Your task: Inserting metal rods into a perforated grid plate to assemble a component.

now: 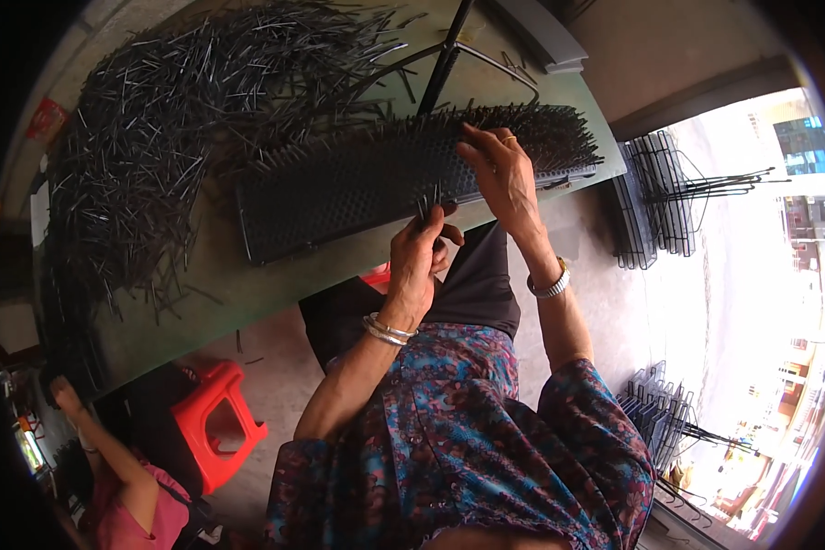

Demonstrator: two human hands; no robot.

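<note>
A long black board full of holes (pixel 321 206) lies on the table before me. Thin black sticks (pixel 550 137) stand upright in it along the far side and the right end. My left hand (pixel 419 257) is closed at the board's near edge, with a small bunch of thin black sticks (pixel 429 203) poking up from between thumb and fingers. Over the right part of the board, my right hand (pixel 504 174) reaches in with fingertips bent together at the standing sticks. Whatever those fingertips pinch is too small to make out.
A big heap of loose black sticks (pixel 156 119) covers the table's left and far side. Behind the board rises a dark metal stand (pixel 445 69). A red stool (pixel 215 426) and another person's arm (pixel 115 449) are at lower left. Black wire racks (pixel 665 192) stand at right.
</note>
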